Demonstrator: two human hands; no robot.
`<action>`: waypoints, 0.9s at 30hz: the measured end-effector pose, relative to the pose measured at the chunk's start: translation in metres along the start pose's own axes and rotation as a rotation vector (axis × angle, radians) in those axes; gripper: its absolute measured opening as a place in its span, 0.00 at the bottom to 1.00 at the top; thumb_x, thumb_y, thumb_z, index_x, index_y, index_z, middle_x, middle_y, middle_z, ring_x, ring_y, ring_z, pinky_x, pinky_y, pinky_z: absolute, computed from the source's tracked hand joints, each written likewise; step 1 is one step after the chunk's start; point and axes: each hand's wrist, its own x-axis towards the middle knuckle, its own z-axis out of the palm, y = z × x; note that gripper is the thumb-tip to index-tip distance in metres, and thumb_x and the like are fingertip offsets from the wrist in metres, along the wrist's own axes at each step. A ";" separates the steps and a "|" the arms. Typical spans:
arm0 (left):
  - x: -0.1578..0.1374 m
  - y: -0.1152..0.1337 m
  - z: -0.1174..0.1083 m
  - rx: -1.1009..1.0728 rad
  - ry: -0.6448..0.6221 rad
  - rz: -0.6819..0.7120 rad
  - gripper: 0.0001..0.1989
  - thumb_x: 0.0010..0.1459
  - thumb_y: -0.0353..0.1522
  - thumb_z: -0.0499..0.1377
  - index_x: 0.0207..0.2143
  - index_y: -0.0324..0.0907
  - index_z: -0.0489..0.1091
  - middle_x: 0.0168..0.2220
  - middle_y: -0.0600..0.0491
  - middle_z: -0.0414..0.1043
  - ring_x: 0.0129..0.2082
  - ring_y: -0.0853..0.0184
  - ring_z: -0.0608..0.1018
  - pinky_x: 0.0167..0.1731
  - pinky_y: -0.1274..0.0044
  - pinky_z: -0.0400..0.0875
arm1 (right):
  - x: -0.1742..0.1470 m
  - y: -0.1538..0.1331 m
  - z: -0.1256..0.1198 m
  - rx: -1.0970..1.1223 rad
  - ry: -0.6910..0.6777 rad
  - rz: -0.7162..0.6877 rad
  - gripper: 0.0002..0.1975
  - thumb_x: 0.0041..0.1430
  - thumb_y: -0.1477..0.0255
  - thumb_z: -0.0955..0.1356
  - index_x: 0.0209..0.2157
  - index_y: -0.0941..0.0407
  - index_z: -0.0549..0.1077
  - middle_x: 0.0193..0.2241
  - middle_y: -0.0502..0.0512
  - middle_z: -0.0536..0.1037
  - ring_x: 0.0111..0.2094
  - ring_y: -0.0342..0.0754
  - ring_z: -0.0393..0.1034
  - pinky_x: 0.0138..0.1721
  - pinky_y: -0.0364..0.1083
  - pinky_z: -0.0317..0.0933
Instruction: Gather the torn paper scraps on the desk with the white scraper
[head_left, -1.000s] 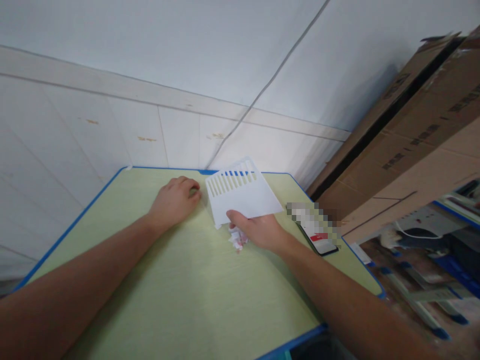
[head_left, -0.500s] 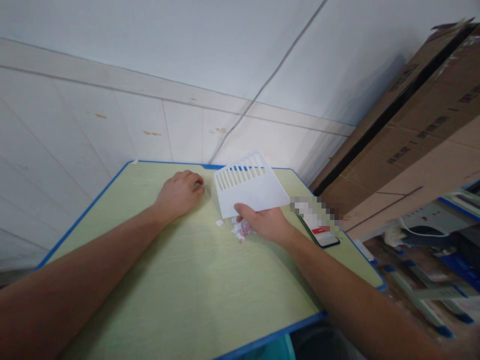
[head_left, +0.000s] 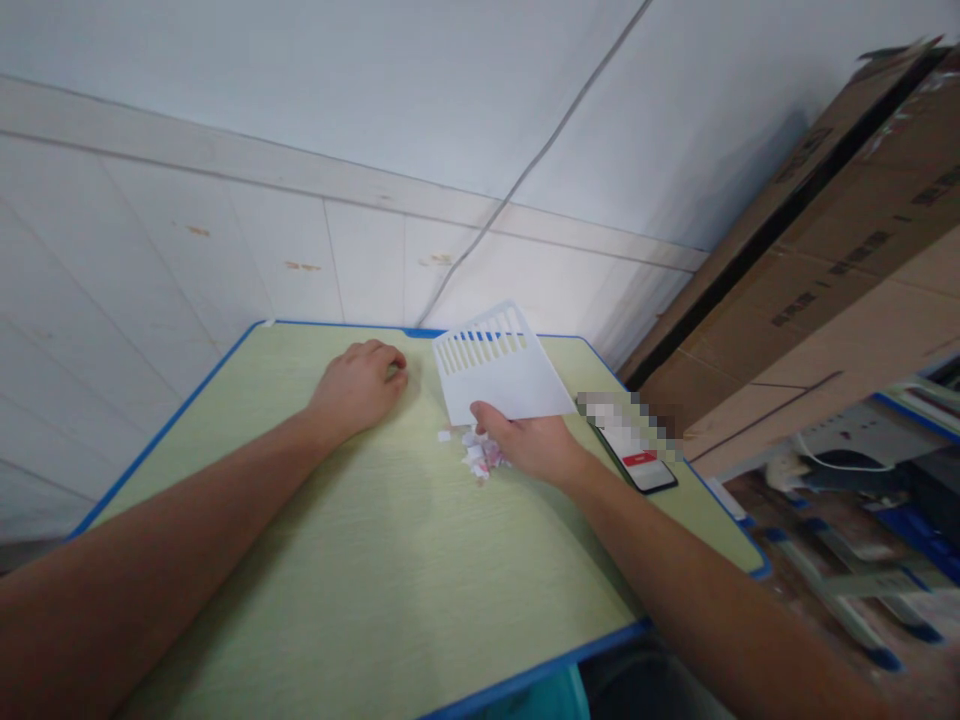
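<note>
A flat white plastic scraper (head_left: pixel 499 390) with a row of long slots along its far side is held in my right hand (head_left: pixel 529 440). The thumb lies on top of its near edge and the other fingers are hidden underneath. Small torn paper scraps (head_left: pixel 480 455), white with some pink, lie in a little pile beside and partly behind that hand; one loose scrap sits just left of them. My left hand (head_left: pixel 364 385) rests on the table to the left of the scraper, its fingers curled in. Whether anything is inside them is hidden.
The pale green table (head_left: pixel 375 580) has a blue rim and stands against a white wall. A phone (head_left: pixel 637 462), partly blurred out, lies right of my right hand. Large cardboard boxes (head_left: pixel 825 250) lean at the right. A teal bin (head_left: pixel 551 698) shows below the near edge.
The scraper has shifted slightly and tilted, its near left corner lifting away from the scraps, so more of the pile shows. My left hand has hardly moved.
</note>
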 end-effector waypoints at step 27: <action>-0.022 0.007 -0.030 0.187 -0.085 0.040 0.27 0.75 0.40 0.52 0.64 0.44 0.84 0.72 0.36 0.82 0.73 0.40 0.81 0.72 0.51 0.74 | -0.039 -0.025 0.003 -0.024 -0.031 -0.013 0.13 0.76 0.64 0.74 0.33 0.48 0.84 0.35 0.54 0.91 0.46 0.60 0.89 0.61 0.55 0.79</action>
